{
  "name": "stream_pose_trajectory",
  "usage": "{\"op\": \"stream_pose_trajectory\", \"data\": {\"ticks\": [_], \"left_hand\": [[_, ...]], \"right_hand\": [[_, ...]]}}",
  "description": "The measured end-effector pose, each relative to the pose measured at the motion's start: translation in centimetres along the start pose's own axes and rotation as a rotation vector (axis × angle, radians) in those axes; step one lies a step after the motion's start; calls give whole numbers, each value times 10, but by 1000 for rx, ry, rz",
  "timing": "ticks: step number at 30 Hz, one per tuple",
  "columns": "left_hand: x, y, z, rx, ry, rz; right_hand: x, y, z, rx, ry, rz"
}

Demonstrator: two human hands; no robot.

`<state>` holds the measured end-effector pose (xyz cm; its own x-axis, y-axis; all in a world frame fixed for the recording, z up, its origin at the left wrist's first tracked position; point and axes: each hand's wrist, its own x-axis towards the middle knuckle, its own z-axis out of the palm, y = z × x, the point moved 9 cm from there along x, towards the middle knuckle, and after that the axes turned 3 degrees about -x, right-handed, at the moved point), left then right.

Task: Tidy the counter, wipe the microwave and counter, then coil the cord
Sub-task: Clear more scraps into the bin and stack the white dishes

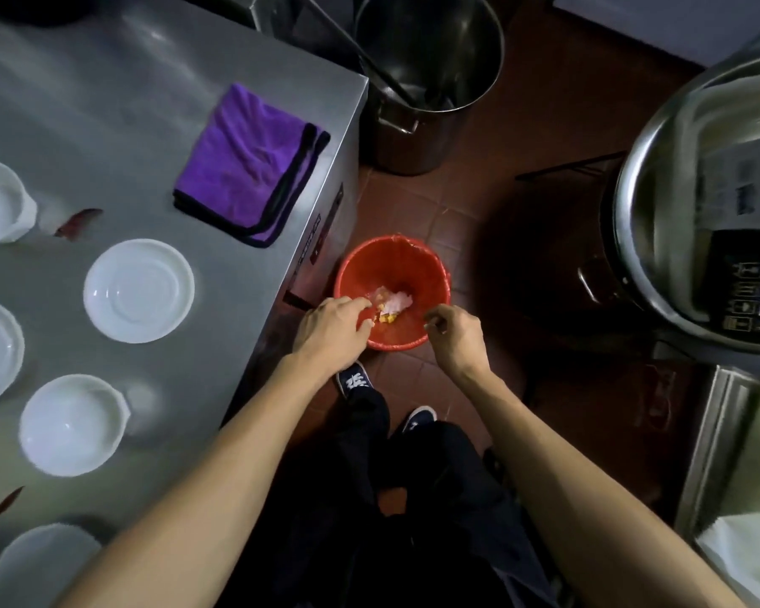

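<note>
A red bin (417, 261) lined with a red bag stands on the floor beside the steel counter (106, 89). White and yellow scraps (393, 302) lie inside it. My left hand (332, 326) hangs over the bin's near-left rim with its fingers curled downward next to the scraps; the back of the hand hides whether it holds anything. Over the near-right rim, my right hand (455, 333) has loosely curled fingers and holds nothing visible. A folded purple cloth (251, 168) lies on the counter near its right edge.
Several white bowls and plates (139, 291) sit on the counter, with red chilli pieces (80, 221) between them. A tall steel pot (426, 72) stands on the floor behind the bin. At the right, a large steel basin (646, 168) holds a cardboard box. My feet are just below the bin.
</note>
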<state>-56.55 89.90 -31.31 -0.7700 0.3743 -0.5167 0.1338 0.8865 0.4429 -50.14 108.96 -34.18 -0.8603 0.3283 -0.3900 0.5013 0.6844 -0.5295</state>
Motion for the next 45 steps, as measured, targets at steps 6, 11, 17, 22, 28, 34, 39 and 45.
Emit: {"op": "stream_pose_trajectory", "data": {"ticks": [6, 11, 17, 22, 28, 34, 39, 45], "left_hand": [[30, -7, 17, -10, -59, -33], [59, -7, 35, -27, -74, -77], [91, -1, 60, -42, -107, -128], [100, 4, 76, -49, -122, -172], [98, 23, 73, -45, -117, -198], [95, 47, 52, -26, -74, -199], [77, 59, 23, -24, 1, -202], [36, 65, -22, -10, 109, -242]], "right_hand": [[34, 31, 21, 44, -41, 104], [71, 38, 45, 38, -94, 87], [105, 60, 75, 76, -186, 117], [114, 76, 74, 73, -264, 111], [113, 85, 54, -31, -358, 82], [116, 60, 24, -127, -368, -50], [113, 25, -11, -172, -305, -220], [98, -30, -51, -284, -273, -420]]}}
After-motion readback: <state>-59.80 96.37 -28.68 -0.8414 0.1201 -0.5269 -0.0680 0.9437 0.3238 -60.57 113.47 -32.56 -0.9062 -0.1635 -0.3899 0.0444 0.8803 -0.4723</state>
